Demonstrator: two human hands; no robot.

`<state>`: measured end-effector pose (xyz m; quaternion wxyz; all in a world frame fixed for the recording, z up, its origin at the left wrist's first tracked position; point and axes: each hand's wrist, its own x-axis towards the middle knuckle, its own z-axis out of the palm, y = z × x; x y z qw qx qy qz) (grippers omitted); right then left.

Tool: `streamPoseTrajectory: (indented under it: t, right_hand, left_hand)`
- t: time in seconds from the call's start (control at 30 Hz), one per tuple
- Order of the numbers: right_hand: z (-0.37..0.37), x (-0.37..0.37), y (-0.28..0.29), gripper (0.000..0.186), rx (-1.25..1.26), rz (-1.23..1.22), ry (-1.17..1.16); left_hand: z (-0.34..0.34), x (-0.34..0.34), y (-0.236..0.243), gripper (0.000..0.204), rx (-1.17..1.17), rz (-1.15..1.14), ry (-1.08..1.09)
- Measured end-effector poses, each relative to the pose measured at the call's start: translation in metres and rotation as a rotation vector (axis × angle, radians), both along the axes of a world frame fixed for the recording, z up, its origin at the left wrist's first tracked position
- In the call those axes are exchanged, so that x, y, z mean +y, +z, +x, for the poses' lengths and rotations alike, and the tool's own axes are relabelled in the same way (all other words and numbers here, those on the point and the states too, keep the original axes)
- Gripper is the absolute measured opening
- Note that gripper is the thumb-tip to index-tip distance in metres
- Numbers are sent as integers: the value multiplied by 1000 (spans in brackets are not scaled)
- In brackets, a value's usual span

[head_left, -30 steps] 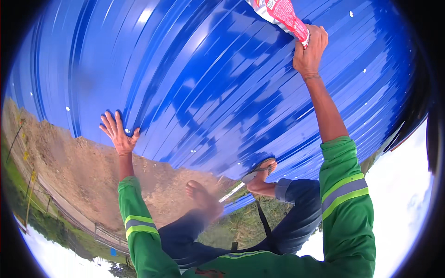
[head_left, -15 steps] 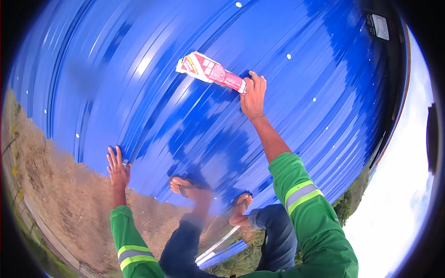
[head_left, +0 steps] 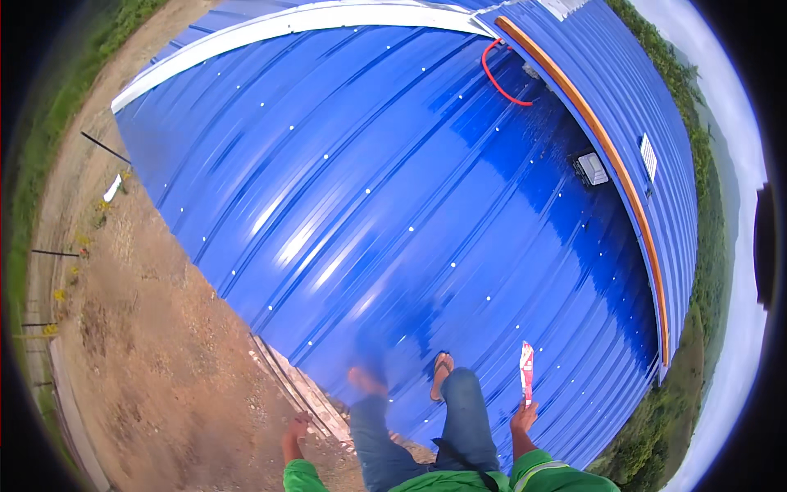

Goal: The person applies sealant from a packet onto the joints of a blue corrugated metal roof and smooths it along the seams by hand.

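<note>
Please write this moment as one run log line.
right hand: holds red-white packet | left hand: empty, open | standing on blue metal roof

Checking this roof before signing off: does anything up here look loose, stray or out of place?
A red hose or cable lies looped loose near the ridge, beside the orange strip. A small grey box sits unattended on the blue roof sheeting. The right hand holds a red-and-white packet.
</note>
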<state>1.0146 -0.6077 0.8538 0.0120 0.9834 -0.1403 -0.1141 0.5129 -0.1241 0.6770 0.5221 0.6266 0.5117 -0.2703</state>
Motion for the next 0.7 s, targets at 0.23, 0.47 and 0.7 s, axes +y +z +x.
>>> streamPoseTrajectory:
  t: [0.23, 0.47, 0.7]
  right_hand:
    - [39, -37, 82, 26, -156, 54, -199]
    - [340, 174, 14, 23, -224, 891, -82]
    - [505, 294, 90, 25, -115, 1202, -82]
  left_hand:
    - [95, 295, 241, 56, 235, 576, 11]
    - [291, 415, 474, 56, 172, 621, 188]
    - [330, 336, 563, 58, 370, 402, 624]
